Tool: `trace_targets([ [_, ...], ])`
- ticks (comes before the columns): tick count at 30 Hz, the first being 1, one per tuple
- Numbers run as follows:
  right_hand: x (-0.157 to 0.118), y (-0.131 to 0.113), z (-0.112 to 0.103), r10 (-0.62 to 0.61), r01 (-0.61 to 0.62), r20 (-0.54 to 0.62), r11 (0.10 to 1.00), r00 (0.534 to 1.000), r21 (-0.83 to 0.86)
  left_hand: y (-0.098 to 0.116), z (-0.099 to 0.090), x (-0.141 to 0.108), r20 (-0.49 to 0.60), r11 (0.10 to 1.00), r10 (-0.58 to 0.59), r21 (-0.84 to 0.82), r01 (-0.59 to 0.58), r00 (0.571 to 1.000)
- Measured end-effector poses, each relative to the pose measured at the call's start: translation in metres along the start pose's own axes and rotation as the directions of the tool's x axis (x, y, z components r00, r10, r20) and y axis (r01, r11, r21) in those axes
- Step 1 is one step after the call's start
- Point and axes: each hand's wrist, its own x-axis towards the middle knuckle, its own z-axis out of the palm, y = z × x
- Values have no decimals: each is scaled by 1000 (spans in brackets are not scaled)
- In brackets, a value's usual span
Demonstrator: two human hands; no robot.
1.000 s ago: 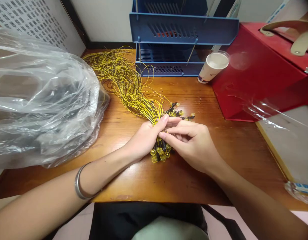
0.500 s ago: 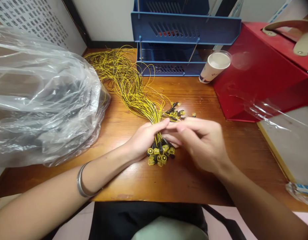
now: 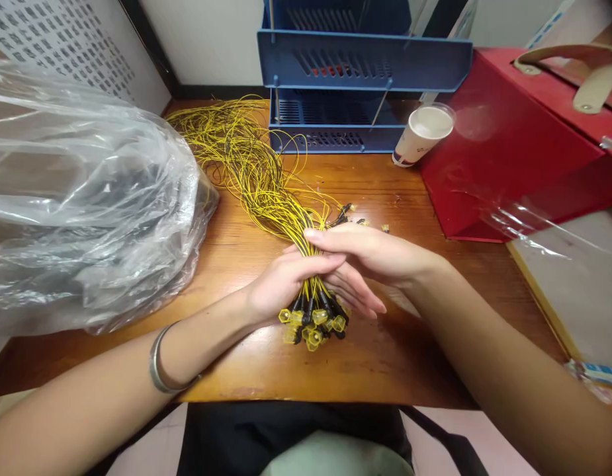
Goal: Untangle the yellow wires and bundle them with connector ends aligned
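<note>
A thick bundle of thin yellow and black wires (image 3: 266,182) runs from the back left of the wooden table to its middle. My left hand (image 3: 290,277) is wrapped round the bundle near its front end, thumb across the top. Just below it hang black connectors with clear yellow hexagonal caps (image 3: 315,324). My right hand (image 3: 360,254) also grips the bundle, its thumb on the wires above my left thumb and its fingers passing underneath. Several loose connector ends (image 3: 343,215) lie on the table behind my right hand.
A clear plastic bag (image 3: 97,218) fills the left side. At the back stand a blue tray rack (image 3: 365,63) and a tilted paper cup (image 3: 422,135), beside a red box (image 3: 524,145) with a beige handle. The table's front edge (image 3: 306,396) is close to my lap.
My right hand has moved left onto the bundle, its thumb now over the wires. The capped ends have shifted slightly down and spread; fewer loose connectors show behind my right hand.
</note>
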Motion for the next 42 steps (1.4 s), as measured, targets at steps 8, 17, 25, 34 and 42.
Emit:
trace_targets([
  [8,10,-12,12,-100,103,-25,964,995,243,1,7,-1,-80,993,-30,115,39,996],
  [17,6,-16,11,-3,12,-67,992,998,122,3,2,1,65,993,31,115,-38,997],
  [25,-37,-17,-49,-351,-254,-595,666,723,-702,-8,-3,1,-39,993,30,-110,-34,999],
  [34,-71,6,-73,-28,-397,-451,426,892,-813,-12,-12,3,-180,997,5,-79,-20,984],
  [42,-74,12,-75,5,-417,-451,394,892,-819,-11,-10,3,-192,997,-66,-53,57,979],
])
